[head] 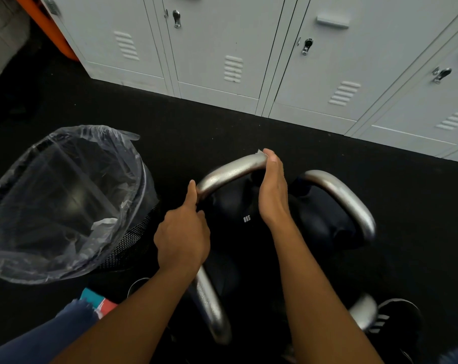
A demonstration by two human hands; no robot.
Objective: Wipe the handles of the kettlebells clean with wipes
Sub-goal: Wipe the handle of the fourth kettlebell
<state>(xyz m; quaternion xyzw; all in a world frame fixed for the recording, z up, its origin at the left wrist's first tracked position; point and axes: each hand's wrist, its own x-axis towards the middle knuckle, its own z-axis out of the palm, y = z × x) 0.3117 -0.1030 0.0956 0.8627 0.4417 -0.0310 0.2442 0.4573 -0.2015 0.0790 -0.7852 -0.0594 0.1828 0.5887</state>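
Gripping kettlebell handle (pixel 230 170), right hand (pixel 271 190) presses wipe (pixel 259 152).

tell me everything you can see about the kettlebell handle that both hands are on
The handle is a thick curved bar of dull silver metal with a slightly speckled sheen, arching over a black kettlebell body printed 8KG in white. It stands on the black floor, beside the lined bin. The left hand grips its near-left bend, thumb lying along the bar. The right hand wraps the far end, pressing a wipe against it; only a small pale corner of that shows.
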